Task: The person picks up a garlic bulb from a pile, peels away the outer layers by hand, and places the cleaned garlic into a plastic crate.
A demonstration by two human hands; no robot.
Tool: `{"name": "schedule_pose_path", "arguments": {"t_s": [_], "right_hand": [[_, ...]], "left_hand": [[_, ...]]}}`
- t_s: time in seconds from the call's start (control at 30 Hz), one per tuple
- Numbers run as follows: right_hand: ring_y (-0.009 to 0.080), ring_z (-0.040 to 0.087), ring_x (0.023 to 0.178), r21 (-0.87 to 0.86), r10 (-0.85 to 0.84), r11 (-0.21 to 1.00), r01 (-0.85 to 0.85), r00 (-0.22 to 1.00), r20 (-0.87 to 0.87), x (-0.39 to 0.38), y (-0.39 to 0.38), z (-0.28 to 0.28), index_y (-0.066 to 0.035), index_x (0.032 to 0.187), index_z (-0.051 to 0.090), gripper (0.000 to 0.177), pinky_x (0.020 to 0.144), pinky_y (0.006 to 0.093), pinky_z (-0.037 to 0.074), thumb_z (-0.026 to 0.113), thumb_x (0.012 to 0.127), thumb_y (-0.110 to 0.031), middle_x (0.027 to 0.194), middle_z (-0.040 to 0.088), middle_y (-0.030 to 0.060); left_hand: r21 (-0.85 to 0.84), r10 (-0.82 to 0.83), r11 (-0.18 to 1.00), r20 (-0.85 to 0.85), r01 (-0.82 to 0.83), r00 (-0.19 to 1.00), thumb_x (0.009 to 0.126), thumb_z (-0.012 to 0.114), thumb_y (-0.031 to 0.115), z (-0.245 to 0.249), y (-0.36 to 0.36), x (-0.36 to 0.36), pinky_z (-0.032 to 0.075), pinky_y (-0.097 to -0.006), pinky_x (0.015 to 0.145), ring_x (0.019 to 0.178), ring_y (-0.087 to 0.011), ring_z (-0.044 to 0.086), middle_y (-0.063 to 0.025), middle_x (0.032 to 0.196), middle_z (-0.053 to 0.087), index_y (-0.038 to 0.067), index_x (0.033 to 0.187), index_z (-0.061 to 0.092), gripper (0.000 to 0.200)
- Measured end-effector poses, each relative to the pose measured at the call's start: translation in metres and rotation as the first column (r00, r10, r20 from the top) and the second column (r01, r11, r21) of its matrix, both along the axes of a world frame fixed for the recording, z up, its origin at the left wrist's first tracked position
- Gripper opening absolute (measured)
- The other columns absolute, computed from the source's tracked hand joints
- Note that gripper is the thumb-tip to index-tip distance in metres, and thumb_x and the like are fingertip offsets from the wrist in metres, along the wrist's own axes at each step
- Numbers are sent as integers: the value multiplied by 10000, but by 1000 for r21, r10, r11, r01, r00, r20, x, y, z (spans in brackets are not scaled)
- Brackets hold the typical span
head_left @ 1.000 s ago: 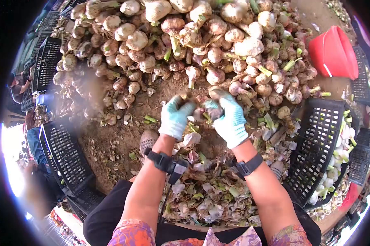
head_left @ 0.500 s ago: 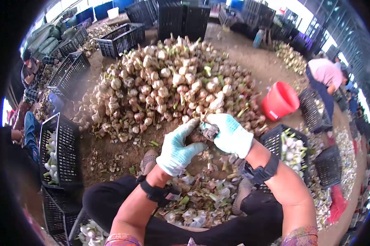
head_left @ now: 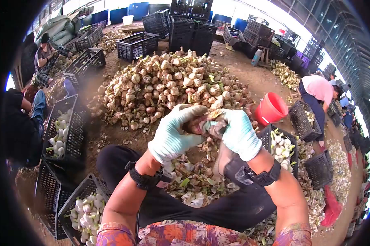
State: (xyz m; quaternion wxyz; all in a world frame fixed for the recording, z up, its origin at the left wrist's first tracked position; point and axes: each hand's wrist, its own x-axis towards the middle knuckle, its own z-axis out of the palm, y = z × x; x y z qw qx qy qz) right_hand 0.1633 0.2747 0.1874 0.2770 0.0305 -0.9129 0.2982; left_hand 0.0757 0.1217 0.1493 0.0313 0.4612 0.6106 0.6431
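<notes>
My left hand [head_left: 172,134], in a pale blue-white glove, is closed around a garlic bulb [head_left: 196,125] with purplish skin. My right hand [head_left: 241,134], gloved the same way, pinches at the bulb's other side, and its grimy fingertips press on the outer skin. Part of the bulb is hidden by the fingers. Behind both hands rises a large heap of unpeeled garlic [head_left: 160,88] with brownish skins and roots. Below them, loose garlic peels [head_left: 193,186] cover the ground between my legs.
Crates of cleaned white garlic stand close by: a right crate [head_left: 292,166], a left crate [head_left: 76,141] and a lower-left crate [head_left: 66,213]. A red bucket [head_left: 271,108] is tilted beside the heap. One person [head_left: 318,90] bends at right; others sit at left.
The view has tipped upward, bringing more of the background and my floral clothing into sight. Both hands stay on the garlic bulb, whose purplish skin now shows more between them.
</notes>
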Motion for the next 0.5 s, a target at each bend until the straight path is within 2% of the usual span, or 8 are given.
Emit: {"name": "schedule_pose_path", "arguments": {"t_s": [0.1,0.23,0.27,0.3,0.37,0.4,0.43,0.5], "right_hand": [[228,479,477,-115,57,992,-43,991,123,6,-9,1,19,642,540,58,477,317,382,541,670,-31,546,513,171],[119,490,519,-238,255,932,-274,961,-107,17,-22,-17,28,776,603,121,510,281,420,503,719,-10,611,582,117],[104,495,540,-746,283,626,-226,958,-53,22,-26,-31,35,836,608,166,543,248,445,468,755,-3,679,610,78],[77,483,557,-921,511,-98,-376,775,-371,13,-22,-38,40,873,598,186,559,214,447,436,788,5,716,599,55],[58,483,574,-643,176,749,-163,983,-44,23,-21,-49,44,874,588,176,541,186,414,433,803,3,683,559,15],[86,510,595,-590,109,803,-80,994,14,31,-24,-48,38,858,579,156,536,215,406,445,780,23,677,562,10],[134,533,600,-681,108,728,-72,994,11,30,-27,-59,29,821,572,124,543,243,407,480,740,47,685,587,50],[183,548,607,-516,-49,856,32,999,-19,36,-24,-69,20,827,575,154,556,259,415,508,700,76,716,603,98]], "left_hand": [[356,-386,916,665,183,640,570,678,-28,0,-17,16,437,-288,788,813,-161,553,-83,978,566,-18,1118,498,578],[594,-629,772,666,225,401,668,589,187,-25,-31,19,503,-282,579,748,-246,583,-154,926,580,-34,1129,450,530],[718,-762,647,621,258,183,690,549,239,-25,-33,23,496,-298,483,716,-267,584,-185,898,570,-39,1142,427,544],[658,-651,746,753,-108,94,697,533,248,-15,-32,45,485,-299,447,732,-285,581,-206,901,555,-42,1143,418,544],[746,-773,627,631,224,63,712,546,235,-46,-37,35,529,-420,518,827,-362,541,-240,1024,509,-26,1102,439,482],[788,-837,521,548,328,15,699,577,213,-43,-36,36,521,-431,585,855,-359,539,-239,1039,505,-41,1099,439,494],[636,-688,725,688,264,229,674,608,181,-37,-35,44,504,-419,654,869,-339,544,-233,1038,509,-50,1117,431,530],[612,-625,779,746,136,230,633,645,123,-29,-39,48,491,-397,705,875,-312,547,-215,1055,506,-47,1142,419,582]]}}
